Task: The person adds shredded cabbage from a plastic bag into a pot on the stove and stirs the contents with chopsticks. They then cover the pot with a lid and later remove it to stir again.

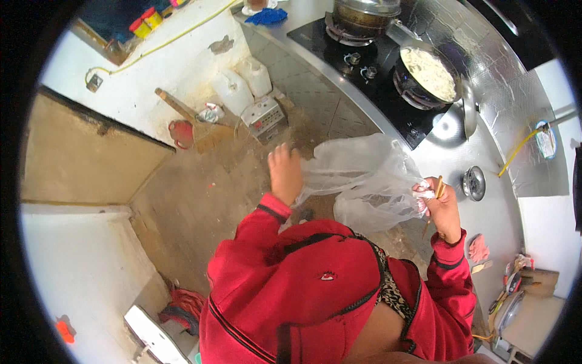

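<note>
My right hand [442, 207] grips the bunched end of a clear plastic bag [377, 177], along with wooden chopsticks [439, 186]. The bag spreads out to the left over the floor, towards my left hand [285, 173]. That hand is raised and slightly blurred at the bag's far edge; whether its fingers pinch the film cannot be made out. On the black gas hob [386, 68], a pan of pale food [428, 73] sits over the nearer burner, and a lidded pot [363, 20] stands on the other.
A pan lid [470, 109] leans behind the pan. Along the metal counter [495, 223] lie a small metal bowl [474, 183] and a pink cloth [479, 248]. White plastic jugs [232, 91] and a socketed metal box [265, 119] stand on the floor by the wall.
</note>
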A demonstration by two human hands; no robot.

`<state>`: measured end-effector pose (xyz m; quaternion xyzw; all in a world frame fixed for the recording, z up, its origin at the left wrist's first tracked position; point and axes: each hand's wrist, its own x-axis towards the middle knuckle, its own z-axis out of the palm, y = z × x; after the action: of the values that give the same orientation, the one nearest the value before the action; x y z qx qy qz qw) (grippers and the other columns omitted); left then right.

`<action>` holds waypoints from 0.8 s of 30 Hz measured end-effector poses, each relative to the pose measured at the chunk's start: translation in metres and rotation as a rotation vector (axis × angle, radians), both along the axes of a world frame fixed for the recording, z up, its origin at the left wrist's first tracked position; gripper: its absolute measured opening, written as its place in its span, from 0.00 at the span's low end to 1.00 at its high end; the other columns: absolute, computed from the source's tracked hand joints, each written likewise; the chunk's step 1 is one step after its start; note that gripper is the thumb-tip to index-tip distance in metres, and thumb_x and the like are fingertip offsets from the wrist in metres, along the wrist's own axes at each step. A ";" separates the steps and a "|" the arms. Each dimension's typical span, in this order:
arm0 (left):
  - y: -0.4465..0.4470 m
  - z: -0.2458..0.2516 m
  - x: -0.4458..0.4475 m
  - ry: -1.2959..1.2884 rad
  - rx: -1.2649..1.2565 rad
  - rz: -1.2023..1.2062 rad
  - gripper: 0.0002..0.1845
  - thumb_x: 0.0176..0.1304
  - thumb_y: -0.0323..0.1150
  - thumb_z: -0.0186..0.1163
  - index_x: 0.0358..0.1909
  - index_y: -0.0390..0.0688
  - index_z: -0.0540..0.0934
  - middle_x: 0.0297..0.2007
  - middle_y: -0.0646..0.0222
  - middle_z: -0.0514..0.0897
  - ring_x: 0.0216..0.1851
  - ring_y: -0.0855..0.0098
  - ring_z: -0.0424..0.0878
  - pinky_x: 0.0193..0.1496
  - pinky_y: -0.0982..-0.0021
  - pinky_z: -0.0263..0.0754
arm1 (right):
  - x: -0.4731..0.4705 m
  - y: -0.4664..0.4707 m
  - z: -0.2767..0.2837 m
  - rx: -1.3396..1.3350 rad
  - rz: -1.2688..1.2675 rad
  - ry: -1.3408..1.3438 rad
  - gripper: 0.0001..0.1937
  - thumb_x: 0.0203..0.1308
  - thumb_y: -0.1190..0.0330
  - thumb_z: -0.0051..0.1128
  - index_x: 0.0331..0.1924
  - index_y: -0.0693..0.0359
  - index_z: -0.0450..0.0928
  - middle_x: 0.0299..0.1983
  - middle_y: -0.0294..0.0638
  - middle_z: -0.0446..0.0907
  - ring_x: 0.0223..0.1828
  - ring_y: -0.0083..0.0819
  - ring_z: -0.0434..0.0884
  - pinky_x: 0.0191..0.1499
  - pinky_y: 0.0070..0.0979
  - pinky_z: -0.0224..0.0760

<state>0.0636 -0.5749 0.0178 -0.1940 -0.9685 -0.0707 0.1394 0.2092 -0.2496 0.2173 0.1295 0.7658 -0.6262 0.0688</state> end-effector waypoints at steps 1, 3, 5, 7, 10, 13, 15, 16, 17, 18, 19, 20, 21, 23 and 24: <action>-0.009 0.002 0.004 0.054 -0.059 0.022 0.22 0.55 0.32 0.58 0.53 0.38 0.76 0.57 0.47 0.75 0.58 0.51 0.74 0.61 0.50 0.67 | 0.005 0.009 -0.006 0.009 -0.044 0.008 0.13 0.58 0.83 0.45 0.43 0.65 0.80 0.29 0.30 0.79 0.24 0.13 0.71 0.26 0.12 0.61; -0.026 0.004 0.008 -0.313 -0.042 0.070 0.22 0.55 0.34 0.61 0.52 0.39 0.77 0.48 0.50 0.81 0.47 0.54 0.81 0.50 0.54 0.74 | 0.015 0.027 -0.018 0.097 -0.104 0.015 0.12 0.60 0.82 0.46 0.43 0.66 0.80 0.26 0.30 0.77 0.23 0.14 0.70 0.26 0.14 0.62; -0.037 0.006 0.003 -0.662 0.094 0.087 0.23 0.54 0.36 0.64 0.52 0.39 0.77 0.39 0.53 0.84 0.36 0.58 0.84 0.39 0.59 0.78 | 0.028 0.044 -0.039 0.223 -0.127 -0.001 0.11 0.61 0.81 0.47 0.43 0.67 0.80 0.26 0.31 0.77 0.23 0.15 0.70 0.25 0.14 0.62; -0.039 0.013 -0.019 -0.973 0.358 0.063 0.25 0.54 0.38 0.68 0.53 0.40 0.78 0.30 0.57 0.85 0.26 0.62 0.84 0.30 0.63 0.77 | 0.040 0.056 -0.053 0.272 -0.192 0.037 0.08 0.62 0.79 0.48 0.41 0.68 0.79 0.25 0.31 0.77 0.23 0.18 0.71 0.26 0.17 0.64; -0.004 0.072 -0.033 -0.687 1.167 -0.128 0.21 0.64 0.23 0.58 0.59 0.40 0.75 0.31 0.65 0.86 0.27 0.77 0.81 0.31 0.74 0.76 | 0.056 0.065 -0.049 0.328 -0.336 0.042 0.07 0.61 0.81 0.48 0.40 0.67 0.77 0.28 0.34 0.79 0.26 0.20 0.75 0.30 0.21 0.69; 0.042 0.196 0.006 -0.168 1.246 -0.180 0.20 0.70 0.19 0.49 0.63 0.36 0.71 0.43 0.56 0.84 0.35 0.72 0.83 0.42 0.71 0.80 | 0.071 0.066 -0.009 0.652 -0.228 0.186 0.10 0.60 0.81 0.46 0.42 0.67 0.78 0.30 0.38 0.80 0.27 0.23 0.77 0.32 0.23 0.71; 0.038 0.193 0.028 0.153 1.418 -0.231 0.21 0.72 0.20 0.46 0.65 0.36 0.68 0.47 0.42 0.82 0.42 0.63 0.84 0.48 0.67 0.81 | 0.075 0.055 -0.013 0.500 -0.236 0.371 0.11 0.60 0.77 0.48 0.44 0.66 0.78 0.29 0.42 0.81 0.28 0.29 0.79 0.35 0.27 0.74; 0.039 0.172 0.021 0.626 1.206 -0.422 0.21 0.68 0.18 0.47 0.62 0.33 0.72 0.47 0.46 0.83 0.42 0.60 0.83 0.47 0.62 0.81 | 0.074 0.050 -0.030 0.433 -0.216 0.392 0.11 0.60 0.76 0.49 0.45 0.65 0.79 0.30 0.45 0.81 0.29 0.33 0.80 0.36 0.31 0.75; 0.038 0.146 0.014 0.517 0.887 -0.466 0.20 0.63 0.18 0.48 0.56 0.32 0.76 0.43 0.49 0.84 0.40 0.58 0.84 0.44 0.61 0.81 | 0.074 0.049 -0.056 0.365 -0.188 0.419 0.12 0.60 0.74 0.49 0.46 0.63 0.80 0.30 0.48 0.82 0.30 0.37 0.82 0.37 0.34 0.76; 0.032 0.111 0.012 0.436 0.556 -0.492 0.19 0.58 0.17 0.50 0.51 0.31 0.79 0.40 0.52 0.84 0.38 0.57 0.85 0.42 0.60 0.81 | 0.075 0.052 -0.087 0.463 -0.074 0.269 0.12 0.59 0.72 0.52 0.46 0.62 0.81 0.31 0.50 0.82 0.31 0.41 0.82 0.38 0.37 0.76; 0.018 0.060 0.014 -0.223 0.246 -0.263 0.16 0.55 0.22 0.52 0.44 0.35 0.83 0.40 0.51 0.84 0.39 0.54 0.85 0.45 0.56 0.79 | 0.079 0.054 -0.115 0.546 0.054 0.111 0.12 0.59 0.70 0.54 0.46 0.61 0.82 0.33 0.52 0.83 0.32 0.46 0.83 0.39 0.40 0.76; 0.010 -0.006 0.001 -0.690 -0.579 -0.255 0.17 0.57 0.29 0.52 0.47 0.38 0.83 0.42 0.47 0.84 0.47 0.50 0.83 0.49 0.55 0.77 | 0.093 0.056 -0.141 0.632 0.101 -0.029 0.13 0.58 0.70 0.55 0.46 0.61 0.82 0.33 0.53 0.83 0.33 0.48 0.83 0.39 0.41 0.76; -0.015 -0.055 0.012 -0.719 -0.536 -0.470 0.17 0.59 0.32 0.53 0.48 0.40 0.83 0.43 0.47 0.83 0.46 0.49 0.83 0.49 0.54 0.77 | 0.106 0.057 -0.169 0.705 0.153 -0.157 0.13 0.57 0.69 0.56 0.46 0.61 0.82 0.33 0.54 0.83 0.34 0.50 0.83 0.39 0.42 0.76; -0.059 -0.131 0.035 -0.821 -0.256 -0.745 0.17 0.61 0.36 0.54 0.49 0.42 0.83 0.45 0.48 0.84 0.43 0.46 0.83 0.47 0.52 0.77 | 0.116 0.067 -0.177 0.699 0.139 -0.256 0.12 0.55 0.69 0.59 0.43 0.61 0.82 0.32 0.54 0.83 0.34 0.51 0.83 0.38 0.44 0.75; -0.064 -0.129 0.052 -0.913 -0.010 -0.790 0.17 0.63 0.37 0.54 0.49 0.42 0.82 0.46 0.49 0.84 0.41 0.45 0.83 0.45 0.51 0.77 | 0.126 0.065 -0.168 0.611 0.091 -0.253 0.11 0.53 0.70 0.60 0.41 0.62 0.82 0.31 0.54 0.82 0.33 0.51 0.83 0.37 0.44 0.74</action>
<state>0.1153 -0.6393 -0.1113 -0.4897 -0.7854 -0.1886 -0.3283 0.3353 -0.1849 0.0489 0.1864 0.9085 -0.3429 0.1492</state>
